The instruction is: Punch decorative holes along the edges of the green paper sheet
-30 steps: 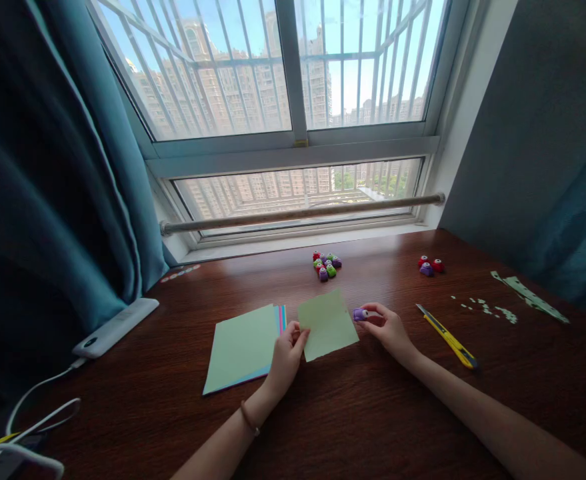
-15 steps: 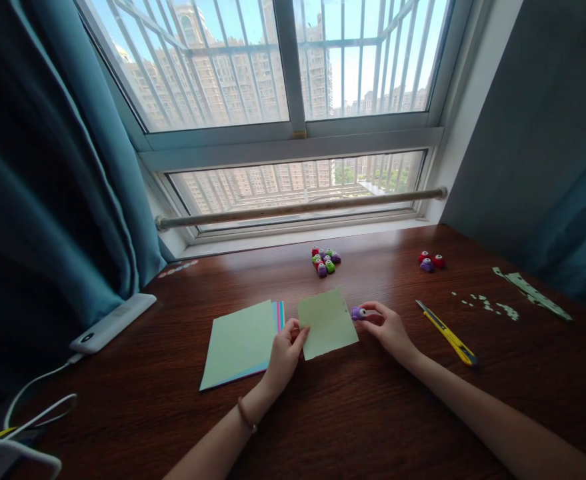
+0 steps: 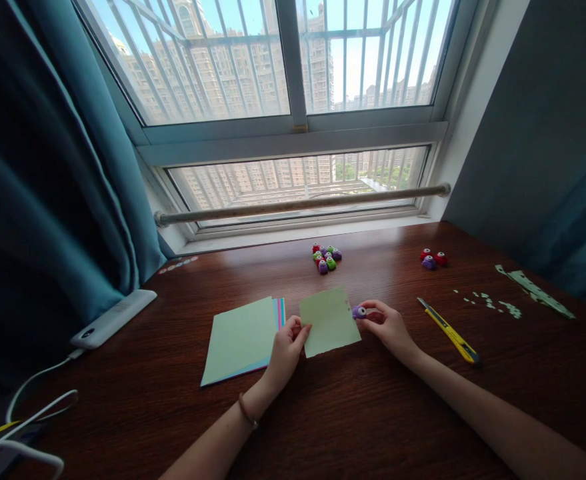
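Left hand (image 3: 287, 343) pinching a small green sheet (image 3: 329, 323) by its left edge, thumb on top; right hand (image 3: 390, 330) with thumb and fingers closed round a purple punch (image 3: 359, 312) at the sheet's right edge, small marks near there, too small to read. Sheet and punch both in front of the person, mid-table (image 3: 323, 420), a paper stack (image 3: 240, 340) just left of the sheet. Yellow cutter (image 3: 450, 332) lying right of the right hand, green paper bits (image 3: 487, 301) beyond it.
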`<action>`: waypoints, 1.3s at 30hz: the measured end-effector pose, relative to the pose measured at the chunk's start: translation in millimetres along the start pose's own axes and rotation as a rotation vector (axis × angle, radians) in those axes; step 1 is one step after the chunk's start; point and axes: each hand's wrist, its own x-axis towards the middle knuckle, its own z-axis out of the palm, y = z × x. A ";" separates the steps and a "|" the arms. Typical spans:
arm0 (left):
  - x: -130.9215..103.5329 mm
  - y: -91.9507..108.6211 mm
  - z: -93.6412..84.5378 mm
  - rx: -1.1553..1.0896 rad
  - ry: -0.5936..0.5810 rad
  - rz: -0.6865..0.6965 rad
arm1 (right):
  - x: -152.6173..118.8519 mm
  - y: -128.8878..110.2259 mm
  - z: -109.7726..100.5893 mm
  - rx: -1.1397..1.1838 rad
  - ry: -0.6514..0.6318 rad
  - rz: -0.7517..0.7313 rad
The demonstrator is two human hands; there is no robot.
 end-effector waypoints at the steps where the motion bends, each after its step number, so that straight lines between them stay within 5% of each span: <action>1: 0.1 0.1 0.2 0.001 -0.001 -0.005 | -0.2 0.5 0.1 -0.004 -0.002 -0.003; 19: 1.4 2.4 -1.1 0.008 0.011 -0.013 | -3.7 -5.7 1.4 -0.104 -0.043 -0.192; 30: 3.3 2.0 -1.9 -0.020 -0.010 -0.009 | -4.2 -3.9 1.5 -0.078 -0.152 -0.160; 39: 2.4 0.6 -1.5 0.055 -0.044 -0.005 | -3.7 -10.2 -0.6 -0.314 -0.152 -0.187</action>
